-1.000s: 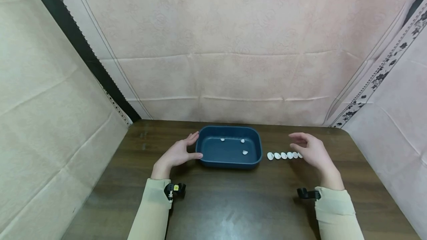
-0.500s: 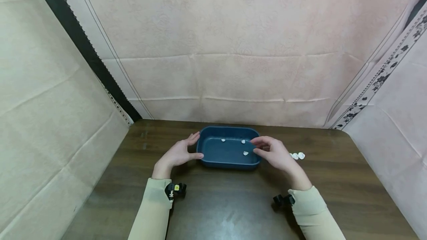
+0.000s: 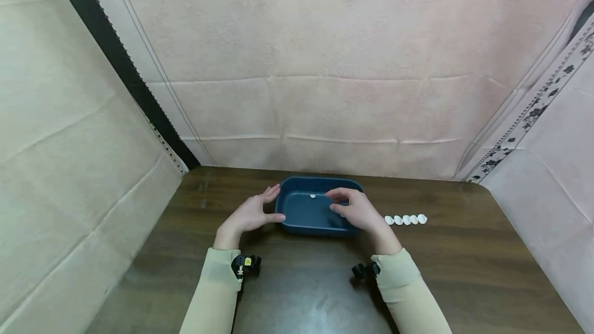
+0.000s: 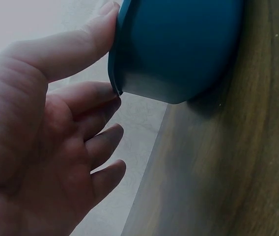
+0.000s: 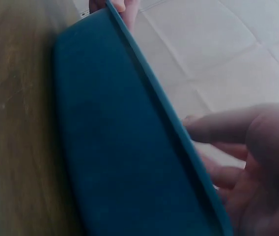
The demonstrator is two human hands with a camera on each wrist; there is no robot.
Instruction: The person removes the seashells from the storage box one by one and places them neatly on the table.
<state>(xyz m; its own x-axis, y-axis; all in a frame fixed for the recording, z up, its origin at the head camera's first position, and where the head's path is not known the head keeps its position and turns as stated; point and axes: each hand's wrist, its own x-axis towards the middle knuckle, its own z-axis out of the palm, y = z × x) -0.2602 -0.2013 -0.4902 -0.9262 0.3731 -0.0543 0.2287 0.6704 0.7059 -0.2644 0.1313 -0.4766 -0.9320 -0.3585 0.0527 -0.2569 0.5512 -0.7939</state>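
In the head view my left hand [image 3: 250,219] is at the left end of a dark blue rectangular tray [image 3: 301,218], thumb and fingers spread. The left wrist view shows its thumb and index fingertips touching the tray's rim [image 4: 114,69]. My right hand [image 3: 359,211] hovers over the tray's right part, fingers bent, thumb and index tip apart; whether a small piece sits between them is hidden. One small white shell-like piece [image 3: 313,196] lies in the tray, and another peeks out below the right thumb. In the right wrist view the right fingers [image 5: 223,125] show past the rim.
A row of several white shell-like pieces [image 3: 406,219] lies on the brown wooden table [image 3: 297,272] right of the tray, its left end near my right wrist. Pale cloth [image 3: 325,117] hangs behind the table and at both sides.
My right hand has moved left from the right end of the row to above the tray, covering pieces that showed there. My left hand has stayed at the tray's left end.
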